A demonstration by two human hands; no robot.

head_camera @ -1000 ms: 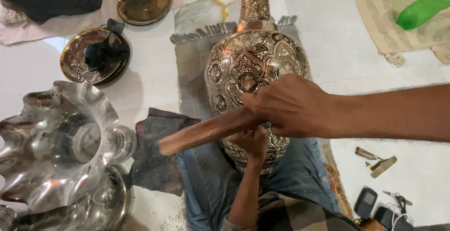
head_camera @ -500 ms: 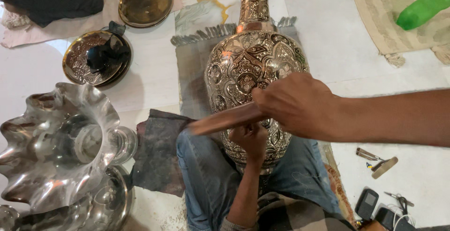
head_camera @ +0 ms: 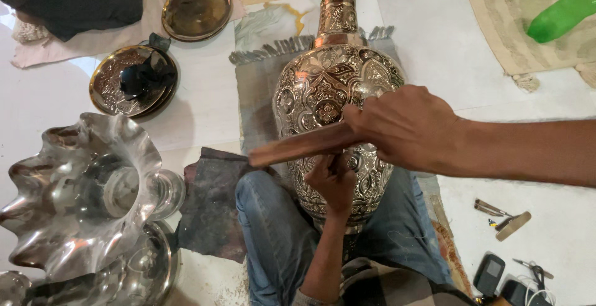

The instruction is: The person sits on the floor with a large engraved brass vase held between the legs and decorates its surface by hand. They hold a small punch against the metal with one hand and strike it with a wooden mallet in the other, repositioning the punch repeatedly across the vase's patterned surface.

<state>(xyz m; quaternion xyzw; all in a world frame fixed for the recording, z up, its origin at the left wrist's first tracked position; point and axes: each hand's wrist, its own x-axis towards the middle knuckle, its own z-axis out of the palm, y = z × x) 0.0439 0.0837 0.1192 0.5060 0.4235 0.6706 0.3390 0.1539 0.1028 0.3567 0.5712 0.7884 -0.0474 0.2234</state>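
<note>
White tiled floor with a grey mat (head_camera: 261,76): an embossed metal vase (head_camera: 332,101) lies across the lap. The right hand (head_camera: 406,129) grips a wooden mallet (head_camera: 304,146); the left hand (head_camera: 334,182) pinches something small against the relief, apparently to steady it.

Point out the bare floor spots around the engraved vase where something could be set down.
Bare floor lies right of the vase, between the beige rug and small tools, and left, between round plate and fluted bowl. The lower left is crowded.
</note>
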